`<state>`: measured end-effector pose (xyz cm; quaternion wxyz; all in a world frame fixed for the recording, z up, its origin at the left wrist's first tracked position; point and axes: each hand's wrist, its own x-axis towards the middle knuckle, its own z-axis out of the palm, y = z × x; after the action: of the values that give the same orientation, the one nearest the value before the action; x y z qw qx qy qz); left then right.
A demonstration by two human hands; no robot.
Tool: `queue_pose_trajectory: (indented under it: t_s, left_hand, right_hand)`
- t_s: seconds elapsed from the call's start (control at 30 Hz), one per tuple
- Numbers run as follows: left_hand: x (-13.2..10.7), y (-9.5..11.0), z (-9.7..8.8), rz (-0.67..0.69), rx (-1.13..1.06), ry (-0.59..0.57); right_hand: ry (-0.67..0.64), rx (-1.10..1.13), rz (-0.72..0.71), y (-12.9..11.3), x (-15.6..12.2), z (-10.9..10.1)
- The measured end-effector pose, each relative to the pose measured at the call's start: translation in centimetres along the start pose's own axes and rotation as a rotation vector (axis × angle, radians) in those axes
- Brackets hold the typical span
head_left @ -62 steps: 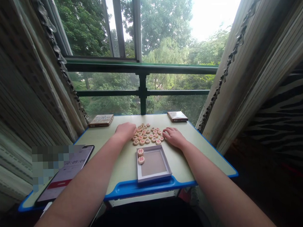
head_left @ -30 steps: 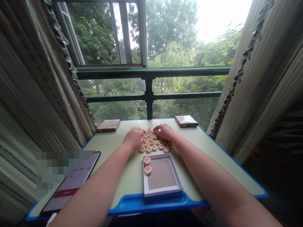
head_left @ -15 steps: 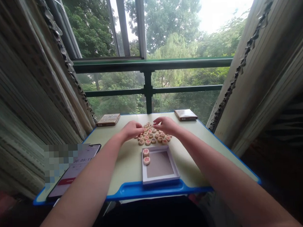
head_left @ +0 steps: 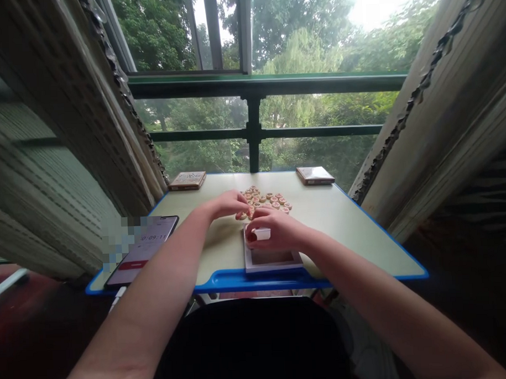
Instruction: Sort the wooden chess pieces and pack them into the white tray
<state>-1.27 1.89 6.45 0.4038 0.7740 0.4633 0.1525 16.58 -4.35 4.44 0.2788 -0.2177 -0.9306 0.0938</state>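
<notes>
Round wooden Chinese chess pieces (head_left: 275, 198) with printed characters lie in a loose cluster in the middle of the table. My left hand (head_left: 231, 203) is at the near left side of the cluster, its fingers bent down and closed on a piece (head_left: 240, 216) there. Over a shallow white open box (head_left: 274, 269) my right hand (head_left: 275, 227) curls, thumb and fingers pinched round a piece (head_left: 252, 236) at the box's left side. That piece is shaded and mostly covered by the fingers. The hand hides much of the box's inside.
A flat box (head_left: 188, 180) lies at the table's back left corner, and another flat box (head_left: 315, 175) at the back right. A phone (head_left: 145, 251) with a timer on its screen is at the left edge. A blue trough (head_left: 260, 279) runs along the table's (head_left: 346, 230) front.
My right hand has come back from the cluster to above the white box. My left hand has stayed by the cluster's left side. The view has tilted down a little.
</notes>
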Motion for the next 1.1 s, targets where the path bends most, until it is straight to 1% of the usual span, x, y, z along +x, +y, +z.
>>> queue_pose_trajectory:
  t_s: [0.13, 0.27, 0.57, 0.77, 0.9, 1.1]
  left_hand:
    - [0.3, -0.2, -0.1, -0.014, -0.013, 0.010]
    - [0.4, -0.5, -0.1, -0.008, -0.006, -0.001]
    - [0.9, -1.5, -0.3, 0.005, 0.052, 0.032]
    - [0.5, -1.1, -0.4, -0.001, 0.053, 0.030]
    - [0.2, -0.7, -0.4, -0.025, 0.036, -0.003]
    - [0.2, -0.6, -0.4, -0.032, 0.041, -0.010]
  right_hand:
    - [-0.045, -0.064, 0.050, 0.3, -0.2, 0.3]
    - [-0.063, -0.089, 0.067, 0.4, -0.1, 0.4]
    - [-0.055, -0.136, 0.032, 0.7, -0.3, 0.7]
    - [-0.041, -0.103, 0.042, 0.8, -0.3, 0.7]
    - [-0.037, -0.084, 0.058, 0.9, -0.4, 0.6]
    - [-0.039, -0.055, 0.041, 0.8, -0.3, 0.6]
